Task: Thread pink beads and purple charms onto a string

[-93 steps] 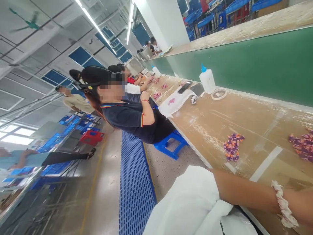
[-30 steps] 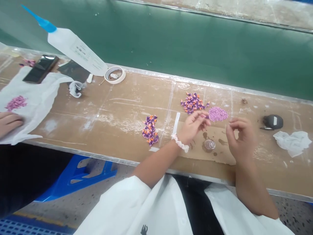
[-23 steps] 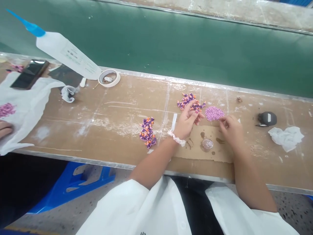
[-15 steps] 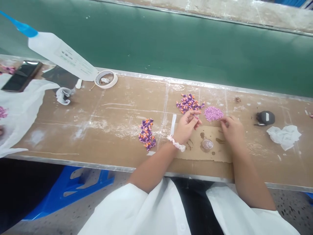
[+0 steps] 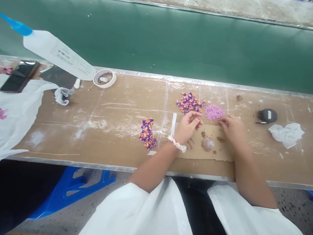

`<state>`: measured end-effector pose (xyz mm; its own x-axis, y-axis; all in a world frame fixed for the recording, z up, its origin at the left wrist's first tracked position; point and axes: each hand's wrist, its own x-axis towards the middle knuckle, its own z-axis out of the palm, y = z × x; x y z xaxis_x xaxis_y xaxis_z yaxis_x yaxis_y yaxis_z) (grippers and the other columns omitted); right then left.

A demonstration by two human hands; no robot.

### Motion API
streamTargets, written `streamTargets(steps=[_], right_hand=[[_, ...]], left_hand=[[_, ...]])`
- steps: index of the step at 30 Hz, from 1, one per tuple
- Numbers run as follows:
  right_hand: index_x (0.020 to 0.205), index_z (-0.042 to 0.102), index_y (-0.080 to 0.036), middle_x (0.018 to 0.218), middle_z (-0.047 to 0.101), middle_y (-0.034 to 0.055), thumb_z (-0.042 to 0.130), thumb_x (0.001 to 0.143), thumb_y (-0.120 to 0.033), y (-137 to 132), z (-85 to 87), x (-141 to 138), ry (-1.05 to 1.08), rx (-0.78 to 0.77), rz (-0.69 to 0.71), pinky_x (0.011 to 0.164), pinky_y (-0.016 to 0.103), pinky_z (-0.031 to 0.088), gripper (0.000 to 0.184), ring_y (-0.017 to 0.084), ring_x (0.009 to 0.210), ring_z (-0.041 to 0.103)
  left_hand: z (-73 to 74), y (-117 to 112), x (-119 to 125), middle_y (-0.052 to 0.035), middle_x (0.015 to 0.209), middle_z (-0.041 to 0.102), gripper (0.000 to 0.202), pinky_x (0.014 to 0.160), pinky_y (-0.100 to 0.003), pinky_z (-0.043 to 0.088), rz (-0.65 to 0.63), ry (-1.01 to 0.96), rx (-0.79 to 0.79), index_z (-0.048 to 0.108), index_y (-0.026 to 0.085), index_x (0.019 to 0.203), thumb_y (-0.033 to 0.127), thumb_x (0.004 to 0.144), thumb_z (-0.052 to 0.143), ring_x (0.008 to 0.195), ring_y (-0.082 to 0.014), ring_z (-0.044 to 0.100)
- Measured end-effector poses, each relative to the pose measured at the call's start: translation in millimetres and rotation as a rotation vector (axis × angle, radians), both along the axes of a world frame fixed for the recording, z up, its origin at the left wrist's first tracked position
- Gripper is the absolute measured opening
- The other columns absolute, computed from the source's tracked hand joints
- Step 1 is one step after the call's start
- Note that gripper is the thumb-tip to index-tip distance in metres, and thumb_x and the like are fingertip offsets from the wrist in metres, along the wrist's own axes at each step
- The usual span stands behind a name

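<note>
My left hand (image 5: 187,126), a pale scrunchie on its wrist, hovers just below a heap of small purple-and-orange pieces (image 5: 189,102); its fingertips are pinched together on something too small to name. My right hand (image 5: 232,128) rests on the bench with curled fingers right under a pile of tiny pink beads (image 5: 214,111). Between the hands a small clear dome-shaped blob (image 5: 208,143) sits on a cardboard sheet (image 5: 215,153). A second heap of purple-and-orange pieces (image 5: 146,133) lies left of my left wrist.
A green conveyor belt (image 5: 171,42) runs behind the brown bench. A glue bottle with a blue nozzle (image 5: 57,54), a tape roll (image 5: 105,78), a phone (image 5: 18,72) and white cloth (image 5: 17,107) lie at left. A dark round object (image 5: 267,116) and crumpled tissue (image 5: 286,133) lie at right.
The view swung from looking along the row of seated workers down onto my own bench. Over the last second my right hand dropped to the bench by the pink beads; my left hand stayed pinched.
</note>
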<state>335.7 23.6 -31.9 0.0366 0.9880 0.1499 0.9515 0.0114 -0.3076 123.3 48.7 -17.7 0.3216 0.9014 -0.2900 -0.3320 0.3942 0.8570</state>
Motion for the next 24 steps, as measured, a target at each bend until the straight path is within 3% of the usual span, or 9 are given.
streamTargets(steps=[7,12,19,24], right_hand=[[0.080,0.062,-0.021,0.087,0.064,0.0081,0.052,0.085,-0.025,-1.4,1.5,4.2,0.037,0.017,-0.017,0.071,0.037,0.043,0.013,0.024,0.080,0.056],[0.077,0.062,-0.022,0.087,0.064,0.0074,0.049,0.087,-0.026,-0.2,-0.8,4.0,0.053,0.012,0.014,0.073,0.039,0.044,0.017,0.025,0.083,0.056],[0.074,0.050,-0.022,0.082,0.055,0.0095,0.045,0.085,-0.021,7.2,-11.3,4.5,0.083,0.034,0.054,0.074,0.041,0.044,0.012,0.026,0.083,0.052],[0.085,0.048,-0.023,0.087,0.054,0.0068,0.042,0.092,-0.027,-2.9,12.4,-7.7,0.180,0.076,0.184,0.071,0.037,0.046,0.011,0.022,0.079,0.053]], left_hand=[[-0.1,-1.4,-1.2,0.0018,0.069,0.060,0.007,0.056,-0.019,0.042,-0.004,-0.005,0.011,0.057,0.015,0.090,0.013,0.086,0.051,0.058,-0.0053,0.052],[2.9,-1.9,-0.8,0.0020,0.068,0.060,0.005,0.056,-0.019,0.042,-0.001,-0.019,-0.003,0.056,0.015,0.088,0.012,0.085,0.053,0.057,-0.0053,0.051],[1.4,-3.4,-0.1,0.0014,0.067,0.060,0.004,0.056,-0.019,0.042,-0.026,-0.011,-0.002,0.057,0.014,0.087,0.014,0.087,0.053,0.056,-0.0049,0.051],[3.1,-9.1,1.7,-0.0012,0.075,0.064,0.009,0.058,-0.020,0.042,-0.130,0.048,0.081,0.064,0.013,0.087,0.019,0.081,0.064,0.061,-0.0057,0.052]])
